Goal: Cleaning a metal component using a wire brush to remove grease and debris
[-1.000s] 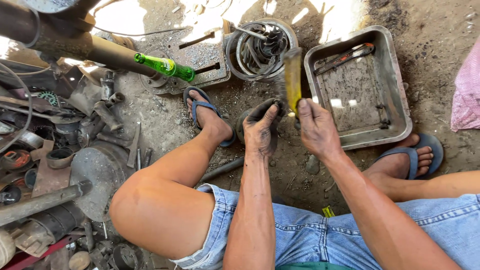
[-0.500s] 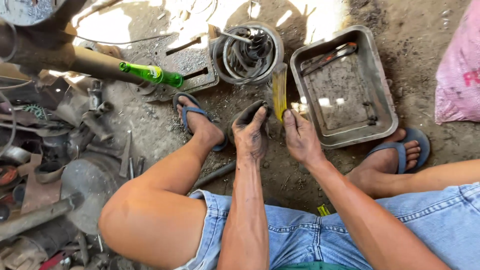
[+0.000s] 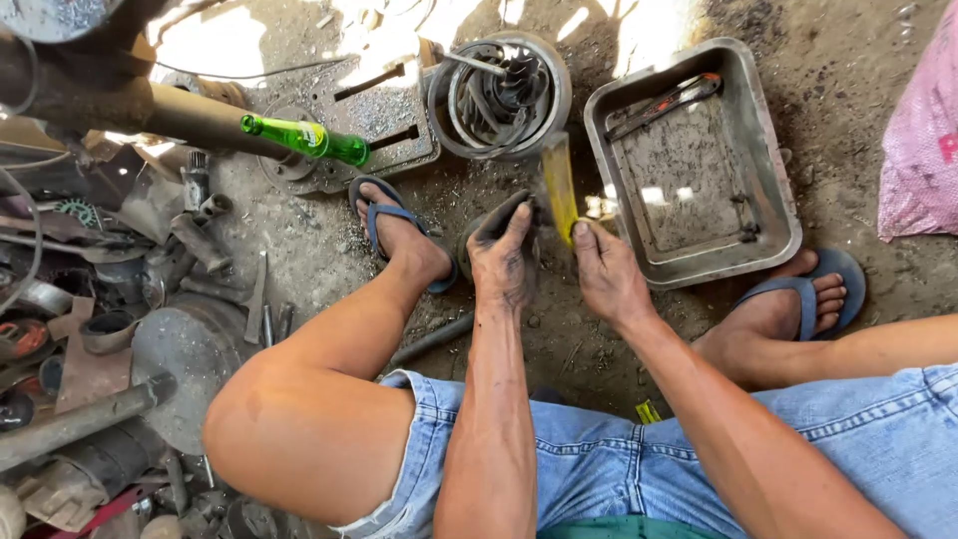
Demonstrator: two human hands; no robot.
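I crouch over oily ground. My left hand (image 3: 504, 258) grips a dark, greasy curved metal part (image 3: 487, 228) held just above the dirt between my feet. My right hand (image 3: 606, 269) holds a yellow-handled brush or tool (image 3: 559, 187) that points up and away from me, its blurred end against the dark part. Both hands are black with grease and almost touch each other.
A grey metal tray (image 3: 768, 170) with tools in it lies at the right. A round housing with a coil (image 3: 502, 88) and a slotted steel plate (image 3: 384, 120) sit beyond. A green bottle (image 3: 304, 137) lies at the left, beside piled scrap parts (image 3: 100, 299). A pink sack (image 3: 923, 150) is far right.
The view has shifted slightly. My hands have stayed together on the dark part, and the yellow-handled tool has moved a little against it, blurred now.
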